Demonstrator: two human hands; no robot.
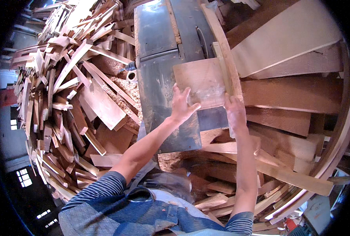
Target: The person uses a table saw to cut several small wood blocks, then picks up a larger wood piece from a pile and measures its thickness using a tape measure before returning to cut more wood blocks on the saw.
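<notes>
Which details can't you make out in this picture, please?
In the head view:
- Metal worktop, under the wooden board: hidden by that board.
- Metal worktop, far end: cut off by the upper edge.
- Right hand: fingertips blurred, so their exact contact is unclear.
- Window, lower left: too small and bright to show what lies outside.

A board lies on the machine table, between wood heaps on either side.
The left hand is at the board's near left corner, the right hand at its near right; a long wooden strip runs along the table's right edge. Offcuts pile up left of the table, larger planks lie right, and more scraps sit nearer the person.
</notes>
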